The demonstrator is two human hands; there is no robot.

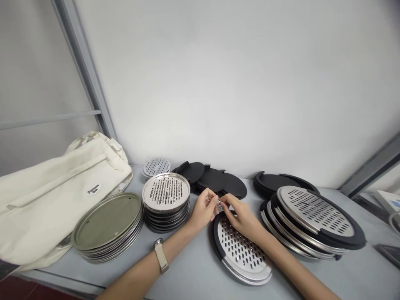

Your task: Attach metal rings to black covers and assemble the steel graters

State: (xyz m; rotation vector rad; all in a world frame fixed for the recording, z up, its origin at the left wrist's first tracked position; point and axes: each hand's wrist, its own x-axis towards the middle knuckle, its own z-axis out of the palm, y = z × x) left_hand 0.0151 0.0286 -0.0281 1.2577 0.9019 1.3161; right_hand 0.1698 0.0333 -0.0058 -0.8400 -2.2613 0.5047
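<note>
Hands (218, 208) pinching a small shiny piece; cream bag (67, 187) with round, blurrily lettered label (94, 190).

A cream fabric bag (56, 187) with a round printed label lies at the left, beside a stack of round trays (109, 221) topped in olive green. A grey metal post (86, 66) slants behind the bag.

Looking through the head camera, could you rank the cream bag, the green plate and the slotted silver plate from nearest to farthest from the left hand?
From the left hand:
1. Silver plate, just to its left
2. Green plate, farther left
3. Cream bag, at far left
</note>
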